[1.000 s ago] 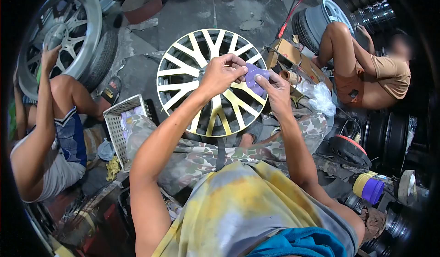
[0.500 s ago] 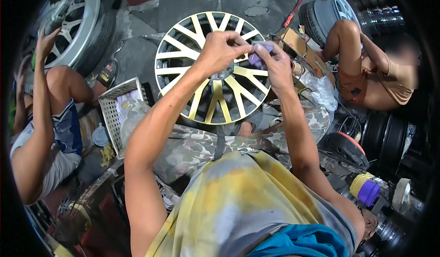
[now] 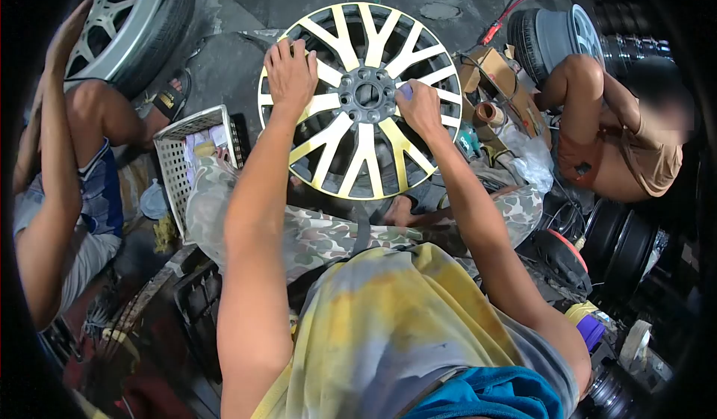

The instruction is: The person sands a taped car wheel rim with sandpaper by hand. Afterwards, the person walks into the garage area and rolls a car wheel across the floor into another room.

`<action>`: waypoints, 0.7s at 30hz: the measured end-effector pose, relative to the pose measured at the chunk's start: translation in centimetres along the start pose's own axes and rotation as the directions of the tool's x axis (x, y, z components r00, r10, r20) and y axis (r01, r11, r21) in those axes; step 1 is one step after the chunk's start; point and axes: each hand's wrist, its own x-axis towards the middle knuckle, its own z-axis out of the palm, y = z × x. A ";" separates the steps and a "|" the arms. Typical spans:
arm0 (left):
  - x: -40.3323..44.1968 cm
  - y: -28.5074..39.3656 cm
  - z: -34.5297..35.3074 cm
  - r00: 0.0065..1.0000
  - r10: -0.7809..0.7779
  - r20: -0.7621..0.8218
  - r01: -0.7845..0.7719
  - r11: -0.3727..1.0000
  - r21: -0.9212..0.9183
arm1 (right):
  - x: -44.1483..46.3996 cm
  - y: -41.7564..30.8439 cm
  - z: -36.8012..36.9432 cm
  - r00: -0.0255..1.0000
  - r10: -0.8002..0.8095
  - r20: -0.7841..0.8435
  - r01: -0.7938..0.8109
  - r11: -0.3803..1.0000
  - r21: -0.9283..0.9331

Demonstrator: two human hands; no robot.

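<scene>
A multi-spoke wheel rim (image 3: 367,131) with yellowish spoke faces and a dark hub lies in front of me. My left hand (image 3: 292,75) rests on its left side with the fingers spread over the spokes. Close to the hub, my right hand (image 3: 420,108) is closed on a small piece of purple sandpaper (image 3: 405,90), pressed against a spoke on the right. Most of the sandpaper is hidden by the fingers.
A white plastic basket (image 3: 173,176) with purple pieces stands at left. Boxes (image 3: 482,75) and a clear plastic bag (image 3: 532,171) lie at right. One person (image 3: 63,165) sits at left by a tyred wheel (image 3: 131,38), another (image 3: 597,128) at right. A red cable (image 3: 515,8) crosses the floor.
My hands have parted from their pinch on the sandpaper above the rim. The left moved left and flattened on the rim; the right lowered onto a spoke with the sandpaper.
</scene>
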 end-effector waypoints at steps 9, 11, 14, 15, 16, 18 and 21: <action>-0.3 0.1 0.2 1.000 -0.031 -0.005 0.031 0.999 -0.042 | 0.9 -0.9 1.2 0.997 -0.070 -0.044 0.063 0.989 -0.132; -0.3 0.1 0.1 0.999 -0.032 -0.005 0.031 0.998 -0.056 | 1.1 -0.6 1.5 0.992 -0.106 -0.065 0.096 0.986 -0.134; -0.3 0.0 0.3 0.999 -0.036 -0.016 0.035 0.998 -0.057 | 0.6 -1.1 0.8 0.999 0.032 0.033 -0.027 0.989 -0.146; -0.3 0.1 0.3 0.999 -0.037 -0.015 0.036 0.998 -0.053 | 0.7 -1.2 0.7 0.999 0.028 0.038 -0.022 0.989 -0.149; -0.4 0.1 0.3 0.999 -0.040 -0.017 0.039 0.998 -0.054 | 0.7 -1.2 0.7 1.000 0.002 0.014 0.000 0.990 -0.142; -0.3 0.1 0.3 0.999 -0.039 -0.016 0.038 0.998 -0.054 | 1.2 -1.0 1.0 0.999 -0.032 -0.041 0.027 0.992 -0.120; -0.4 0.1 0.3 0.999 -0.039 -0.022 0.038 0.998 -0.059 | 1.6 -0.8 1.3 0.995 -0.078 -0.055 0.069 0.986 -0.149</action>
